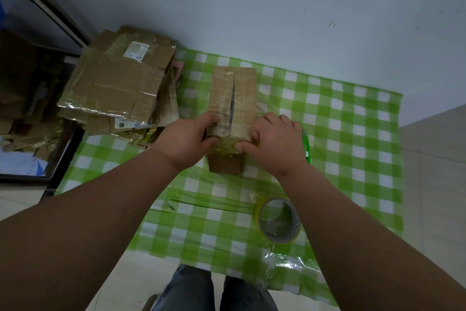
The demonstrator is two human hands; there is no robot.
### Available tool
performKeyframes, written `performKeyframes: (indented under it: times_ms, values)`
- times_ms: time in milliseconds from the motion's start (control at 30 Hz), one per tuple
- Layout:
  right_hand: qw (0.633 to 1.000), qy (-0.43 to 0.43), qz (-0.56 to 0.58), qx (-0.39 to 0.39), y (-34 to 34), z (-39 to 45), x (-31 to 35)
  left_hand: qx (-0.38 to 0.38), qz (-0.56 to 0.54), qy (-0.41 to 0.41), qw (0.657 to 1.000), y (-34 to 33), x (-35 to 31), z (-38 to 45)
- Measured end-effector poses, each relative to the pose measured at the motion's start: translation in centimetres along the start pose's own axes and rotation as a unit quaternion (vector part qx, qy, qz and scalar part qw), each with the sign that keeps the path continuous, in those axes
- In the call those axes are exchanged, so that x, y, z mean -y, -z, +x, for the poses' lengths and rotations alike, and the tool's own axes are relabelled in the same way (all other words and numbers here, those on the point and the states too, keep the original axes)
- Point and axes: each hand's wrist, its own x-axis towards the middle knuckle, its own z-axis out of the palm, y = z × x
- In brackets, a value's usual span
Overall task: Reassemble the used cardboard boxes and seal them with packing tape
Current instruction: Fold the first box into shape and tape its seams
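A small box (233,98) is sitting upright on the green checked cloth (353,134), near its far middle, its top flaps meeting along a slit under old glossy tape. Both hands are gripping its near end. The left hand (186,141) is curling round the near-left corner, thumb lying on top and fingers wrapping down the near face. The right hand (274,141) is clamping the near-right corner, thumb pressing against the taped front face and fingers bending over the top edge. A strip of yellowish tape is running across the near face between the two hands.

The tape roll (278,221) is lying on the cloth near the right forearm, well apart from the box. A green tool (307,146) is peeking out just behind the right hand (what kind I cannot tell). A stack of flattened boxes (118,88) is resting at the cloth's far-left corner.
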Motion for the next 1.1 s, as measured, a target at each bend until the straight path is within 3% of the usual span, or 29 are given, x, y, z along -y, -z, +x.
performKeyframes:
  times_ms: [267, 400, 600, 767, 867, 933, 1100]
  values:
    - [0.997, 0.021, 0.033, 0.063, 1.2, 0.2, -1.0, 0.005, -0.013, 0.010, 1.000, 0.0, -0.2, -0.3]
    - [0.998, -0.011, 0.052, 0.039, 1.4, -0.2, -0.6, 0.004, -0.007, 0.007, 1.000, 0.0, -0.1, -0.1]
    - [0.983, -0.073, 0.115, 0.122, 3.6, 0.1, -0.2, -0.007, -0.080, 0.069, 0.994, -0.4, 0.0, -0.4]
    - [0.926, -0.137, 0.341, 0.091, 2.5, -1.2, 1.0, -0.087, -0.159, 0.161, 0.970, 0.8, 0.5, 1.6]
    - [0.859, -0.197, 0.471, 0.046, 0.8, -1.8, 2.0, -0.060, -0.304, 0.155, 0.938, 1.6, -1.2, 3.1]
    - [0.822, -0.224, 0.523, 0.028, -0.3, -2.0, 2.6, -0.009, -0.336, 0.119, 0.934, 1.8, -2.6, 3.4]
    - [0.784, -0.235, 0.573, 0.027, -1.7, -2.6, 2.8, 0.067, -0.140, 0.092, 0.984, 1.4, -2.5, 3.2]
